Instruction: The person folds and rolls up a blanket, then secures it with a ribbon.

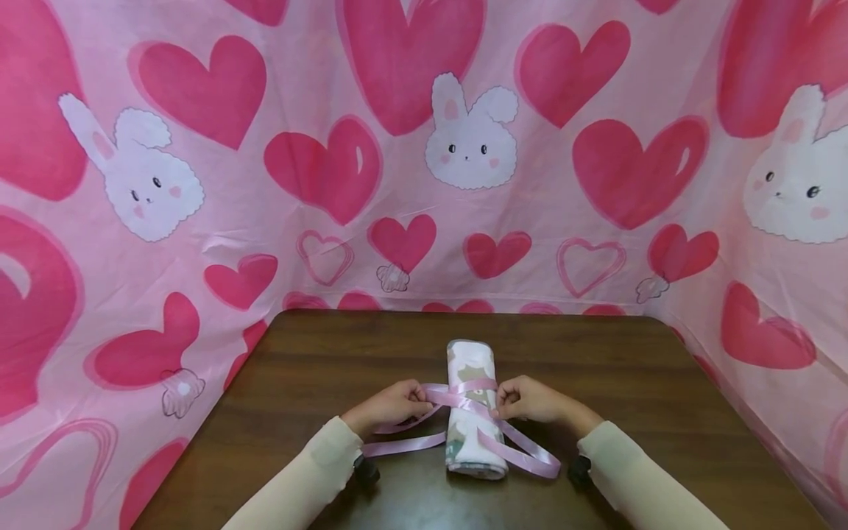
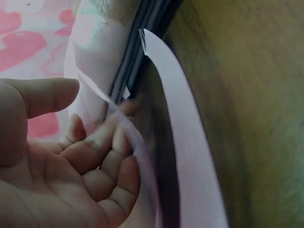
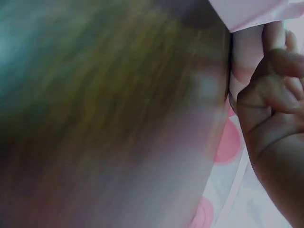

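A rolled towel (image 1: pixel 472 355), white with brown and green print, lies lengthwise on the table. Pink satin ribbon (image 1: pixel 472 405) wraps and crosses over its middle, with loose lengths trailing to both sides. At the roll's left, my left hand (image 1: pixel 391 407) holds a ribbon length; in the left wrist view, the ribbon (image 2: pixel 142 152) runs along this hand's curled fingers (image 2: pixel 90 152), while the thumb stands apart. My right hand (image 1: pixel 533 400) pinches the ribbon against the roll's right side. Curled fingers show in the right wrist view beside the ribbon (image 3: pixel 256 12), their tips partly hidden.
The brown wooden table (image 1: pixel 331 353) extends around the roll on all sides. Pink cloth (image 1: pixel 411 199) with hearts and rabbits hangs behind and along both sides. A ribbon loop (image 1: pixel 539 464) lies on the table right of the roll, and another strand (image 1: pixel 404 444) lies left.
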A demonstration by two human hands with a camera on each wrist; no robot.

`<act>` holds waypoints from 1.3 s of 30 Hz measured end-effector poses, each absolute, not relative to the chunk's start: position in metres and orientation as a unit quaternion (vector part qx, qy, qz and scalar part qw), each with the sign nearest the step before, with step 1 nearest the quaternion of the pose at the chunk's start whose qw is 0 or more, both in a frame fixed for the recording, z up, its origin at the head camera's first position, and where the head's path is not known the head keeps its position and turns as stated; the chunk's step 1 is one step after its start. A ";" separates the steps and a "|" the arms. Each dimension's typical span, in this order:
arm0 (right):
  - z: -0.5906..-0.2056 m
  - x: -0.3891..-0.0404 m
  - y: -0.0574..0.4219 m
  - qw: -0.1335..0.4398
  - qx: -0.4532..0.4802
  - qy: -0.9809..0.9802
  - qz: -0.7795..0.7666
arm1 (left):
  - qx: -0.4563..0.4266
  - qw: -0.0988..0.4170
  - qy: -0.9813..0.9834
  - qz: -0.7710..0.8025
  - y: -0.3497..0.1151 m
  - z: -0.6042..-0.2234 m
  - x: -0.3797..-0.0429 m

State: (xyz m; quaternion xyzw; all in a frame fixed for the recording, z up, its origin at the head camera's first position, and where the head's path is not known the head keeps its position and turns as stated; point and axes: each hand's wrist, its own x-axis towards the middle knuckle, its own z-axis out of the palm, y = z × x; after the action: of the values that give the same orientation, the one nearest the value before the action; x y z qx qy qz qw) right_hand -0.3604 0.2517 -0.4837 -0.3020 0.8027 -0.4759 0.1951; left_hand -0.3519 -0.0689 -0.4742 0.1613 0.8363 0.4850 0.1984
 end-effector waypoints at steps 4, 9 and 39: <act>-0.481 -0.358 0.258 0.238 -0.315 0.771 -0.499 | 0.165 0.183 0.820 0.517 -0.066 -0.477 -0.351; -0.478 -0.362 0.266 0.232 -0.340 0.767 -0.493 | 0.147 0.172 0.796 0.562 -0.067 -0.479 -0.353; -0.480 -0.355 0.289 0.285 -0.271 0.714 -0.580 | 0.137 0.298 0.741 0.586 -0.080 -0.475 -0.357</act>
State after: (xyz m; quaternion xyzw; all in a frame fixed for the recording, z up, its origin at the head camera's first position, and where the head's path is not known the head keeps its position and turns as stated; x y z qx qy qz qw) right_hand -0.3549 0.2890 -0.4803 -0.2705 0.7136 -0.5799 0.2849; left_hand -0.3570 -0.0797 -0.4749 0.1366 0.7414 0.5855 0.2980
